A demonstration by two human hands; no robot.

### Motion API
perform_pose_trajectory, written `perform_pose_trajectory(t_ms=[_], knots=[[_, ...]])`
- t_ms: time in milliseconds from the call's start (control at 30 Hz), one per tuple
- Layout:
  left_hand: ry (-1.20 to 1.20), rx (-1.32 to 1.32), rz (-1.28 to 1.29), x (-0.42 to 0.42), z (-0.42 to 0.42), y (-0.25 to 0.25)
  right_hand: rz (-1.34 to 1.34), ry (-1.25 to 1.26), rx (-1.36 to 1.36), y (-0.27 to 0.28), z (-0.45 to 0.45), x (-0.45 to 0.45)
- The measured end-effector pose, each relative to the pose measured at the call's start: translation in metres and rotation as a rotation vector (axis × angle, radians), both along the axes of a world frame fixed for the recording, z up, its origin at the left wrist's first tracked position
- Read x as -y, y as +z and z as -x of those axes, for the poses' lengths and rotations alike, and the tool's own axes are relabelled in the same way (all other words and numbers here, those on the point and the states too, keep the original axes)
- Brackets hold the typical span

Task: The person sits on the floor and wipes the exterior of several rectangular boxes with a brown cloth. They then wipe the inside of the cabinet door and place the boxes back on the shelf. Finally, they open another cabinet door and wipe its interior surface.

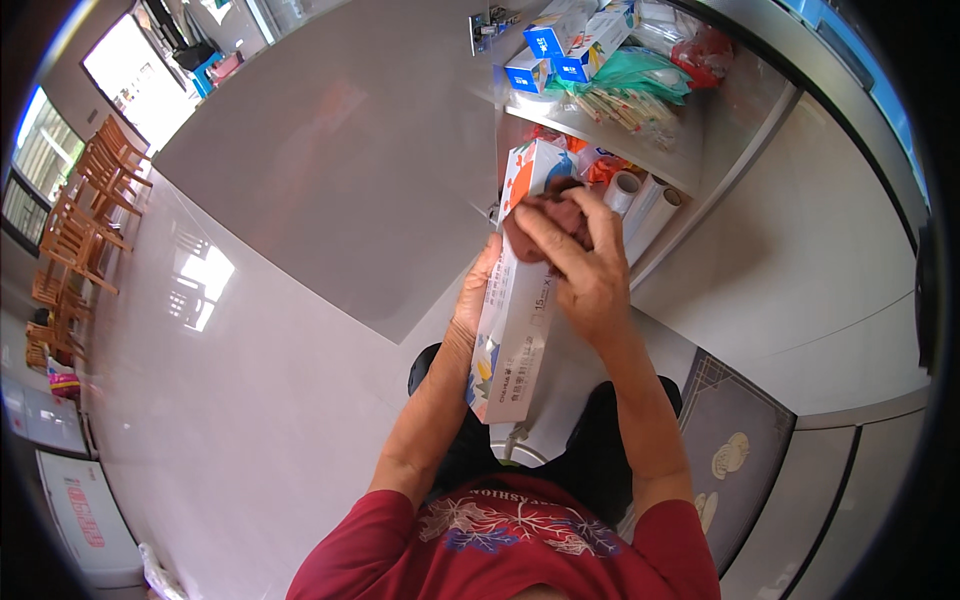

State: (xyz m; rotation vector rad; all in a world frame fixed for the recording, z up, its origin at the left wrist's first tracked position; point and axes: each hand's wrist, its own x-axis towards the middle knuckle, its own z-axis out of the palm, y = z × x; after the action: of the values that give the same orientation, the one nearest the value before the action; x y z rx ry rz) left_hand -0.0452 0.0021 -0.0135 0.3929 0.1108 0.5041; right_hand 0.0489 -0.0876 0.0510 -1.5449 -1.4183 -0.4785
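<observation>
A long white cardboard box (517, 345) with colourful printed figures and writing is held up in front of me, tilted. My left hand (478, 289) grips its left side, thumb along the edge. In my right hand (589, 262) is a bunched reddish-brown cloth (551, 217), pressed on the box's upper part. The cloth and fingers hide some of that face. Beyond the box's far end stands a cabinet with two levels in view. On its shelf board (600, 146) lie several blue-and-white boxes (562, 41), a green plastic bag (649, 73) and a bundle of wooden chopsticks (626, 109).
A wide grey cabinet door (337, 165) hangs open at the left. Clear rolls (645, 206) lean in the lower compartment. A patterned mat (739, 450) lies on the floor at right. Wooden chairs (79, 229) line the far left wall; a white carton (90, 510) stands below them.
</observation>
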Motion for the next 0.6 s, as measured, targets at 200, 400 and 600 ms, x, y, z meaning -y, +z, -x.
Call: perform_pose_trajectory(t_ms=[200,400,600], knots=[[-0.053,-0.036,0.067,-0.002,-0.002,-0.004,-0.028,-0.043,0.012,-0.011,-0.008,-0.001],[-0.051,-0.002,0.158,0.008,-0.003,0.016,0.152,0.011,0.038,-0.026,0.026,0.031],[0.001,-0.130,0.151,-0.012,-0.001,-0.012,0.200,0.105,0.077,-0.040,0.049,0.064]])
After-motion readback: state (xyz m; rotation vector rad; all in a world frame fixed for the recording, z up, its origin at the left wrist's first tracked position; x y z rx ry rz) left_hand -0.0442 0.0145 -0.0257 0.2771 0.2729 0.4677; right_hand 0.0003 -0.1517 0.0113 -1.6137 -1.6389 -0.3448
